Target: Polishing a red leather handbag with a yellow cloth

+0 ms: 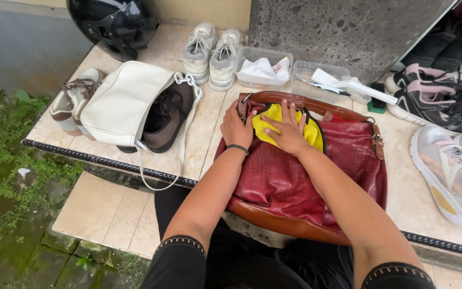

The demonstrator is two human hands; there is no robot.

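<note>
I saw the red handbag (316, 176) lying flat on the tiled ledge (209, 139), its tan base turned toward me and its opening facing away. My right hand (287, 134) lay flat on a yellow cloth (271, 126) near the top of the bag, fingers (290, 113) spread and pressing down on the fabric rather than pinching it. My left hand (236, 128) sat at the bag's upper left corner, fingers curled against the leather beside the strap ring, apparently steadying it; I could not tell whether it truly gripped anything.

Judging from that, the wiping was underway at the upper part of the bag only. The wide crocodile-textured panel below my wrists showed no cloth on it, so I judged most of the surface remained to be covered, along with the tan trim.

Around the bag stood a cream shoulder bag (124, 101) resting over brown shoes (167, 118), grey sneakers (212, 53), two clear plastic tubs (295, 69) holding tissue and small tools, a black helmet (116, 24), and more sneakers (445, 160) to my right.
</note>
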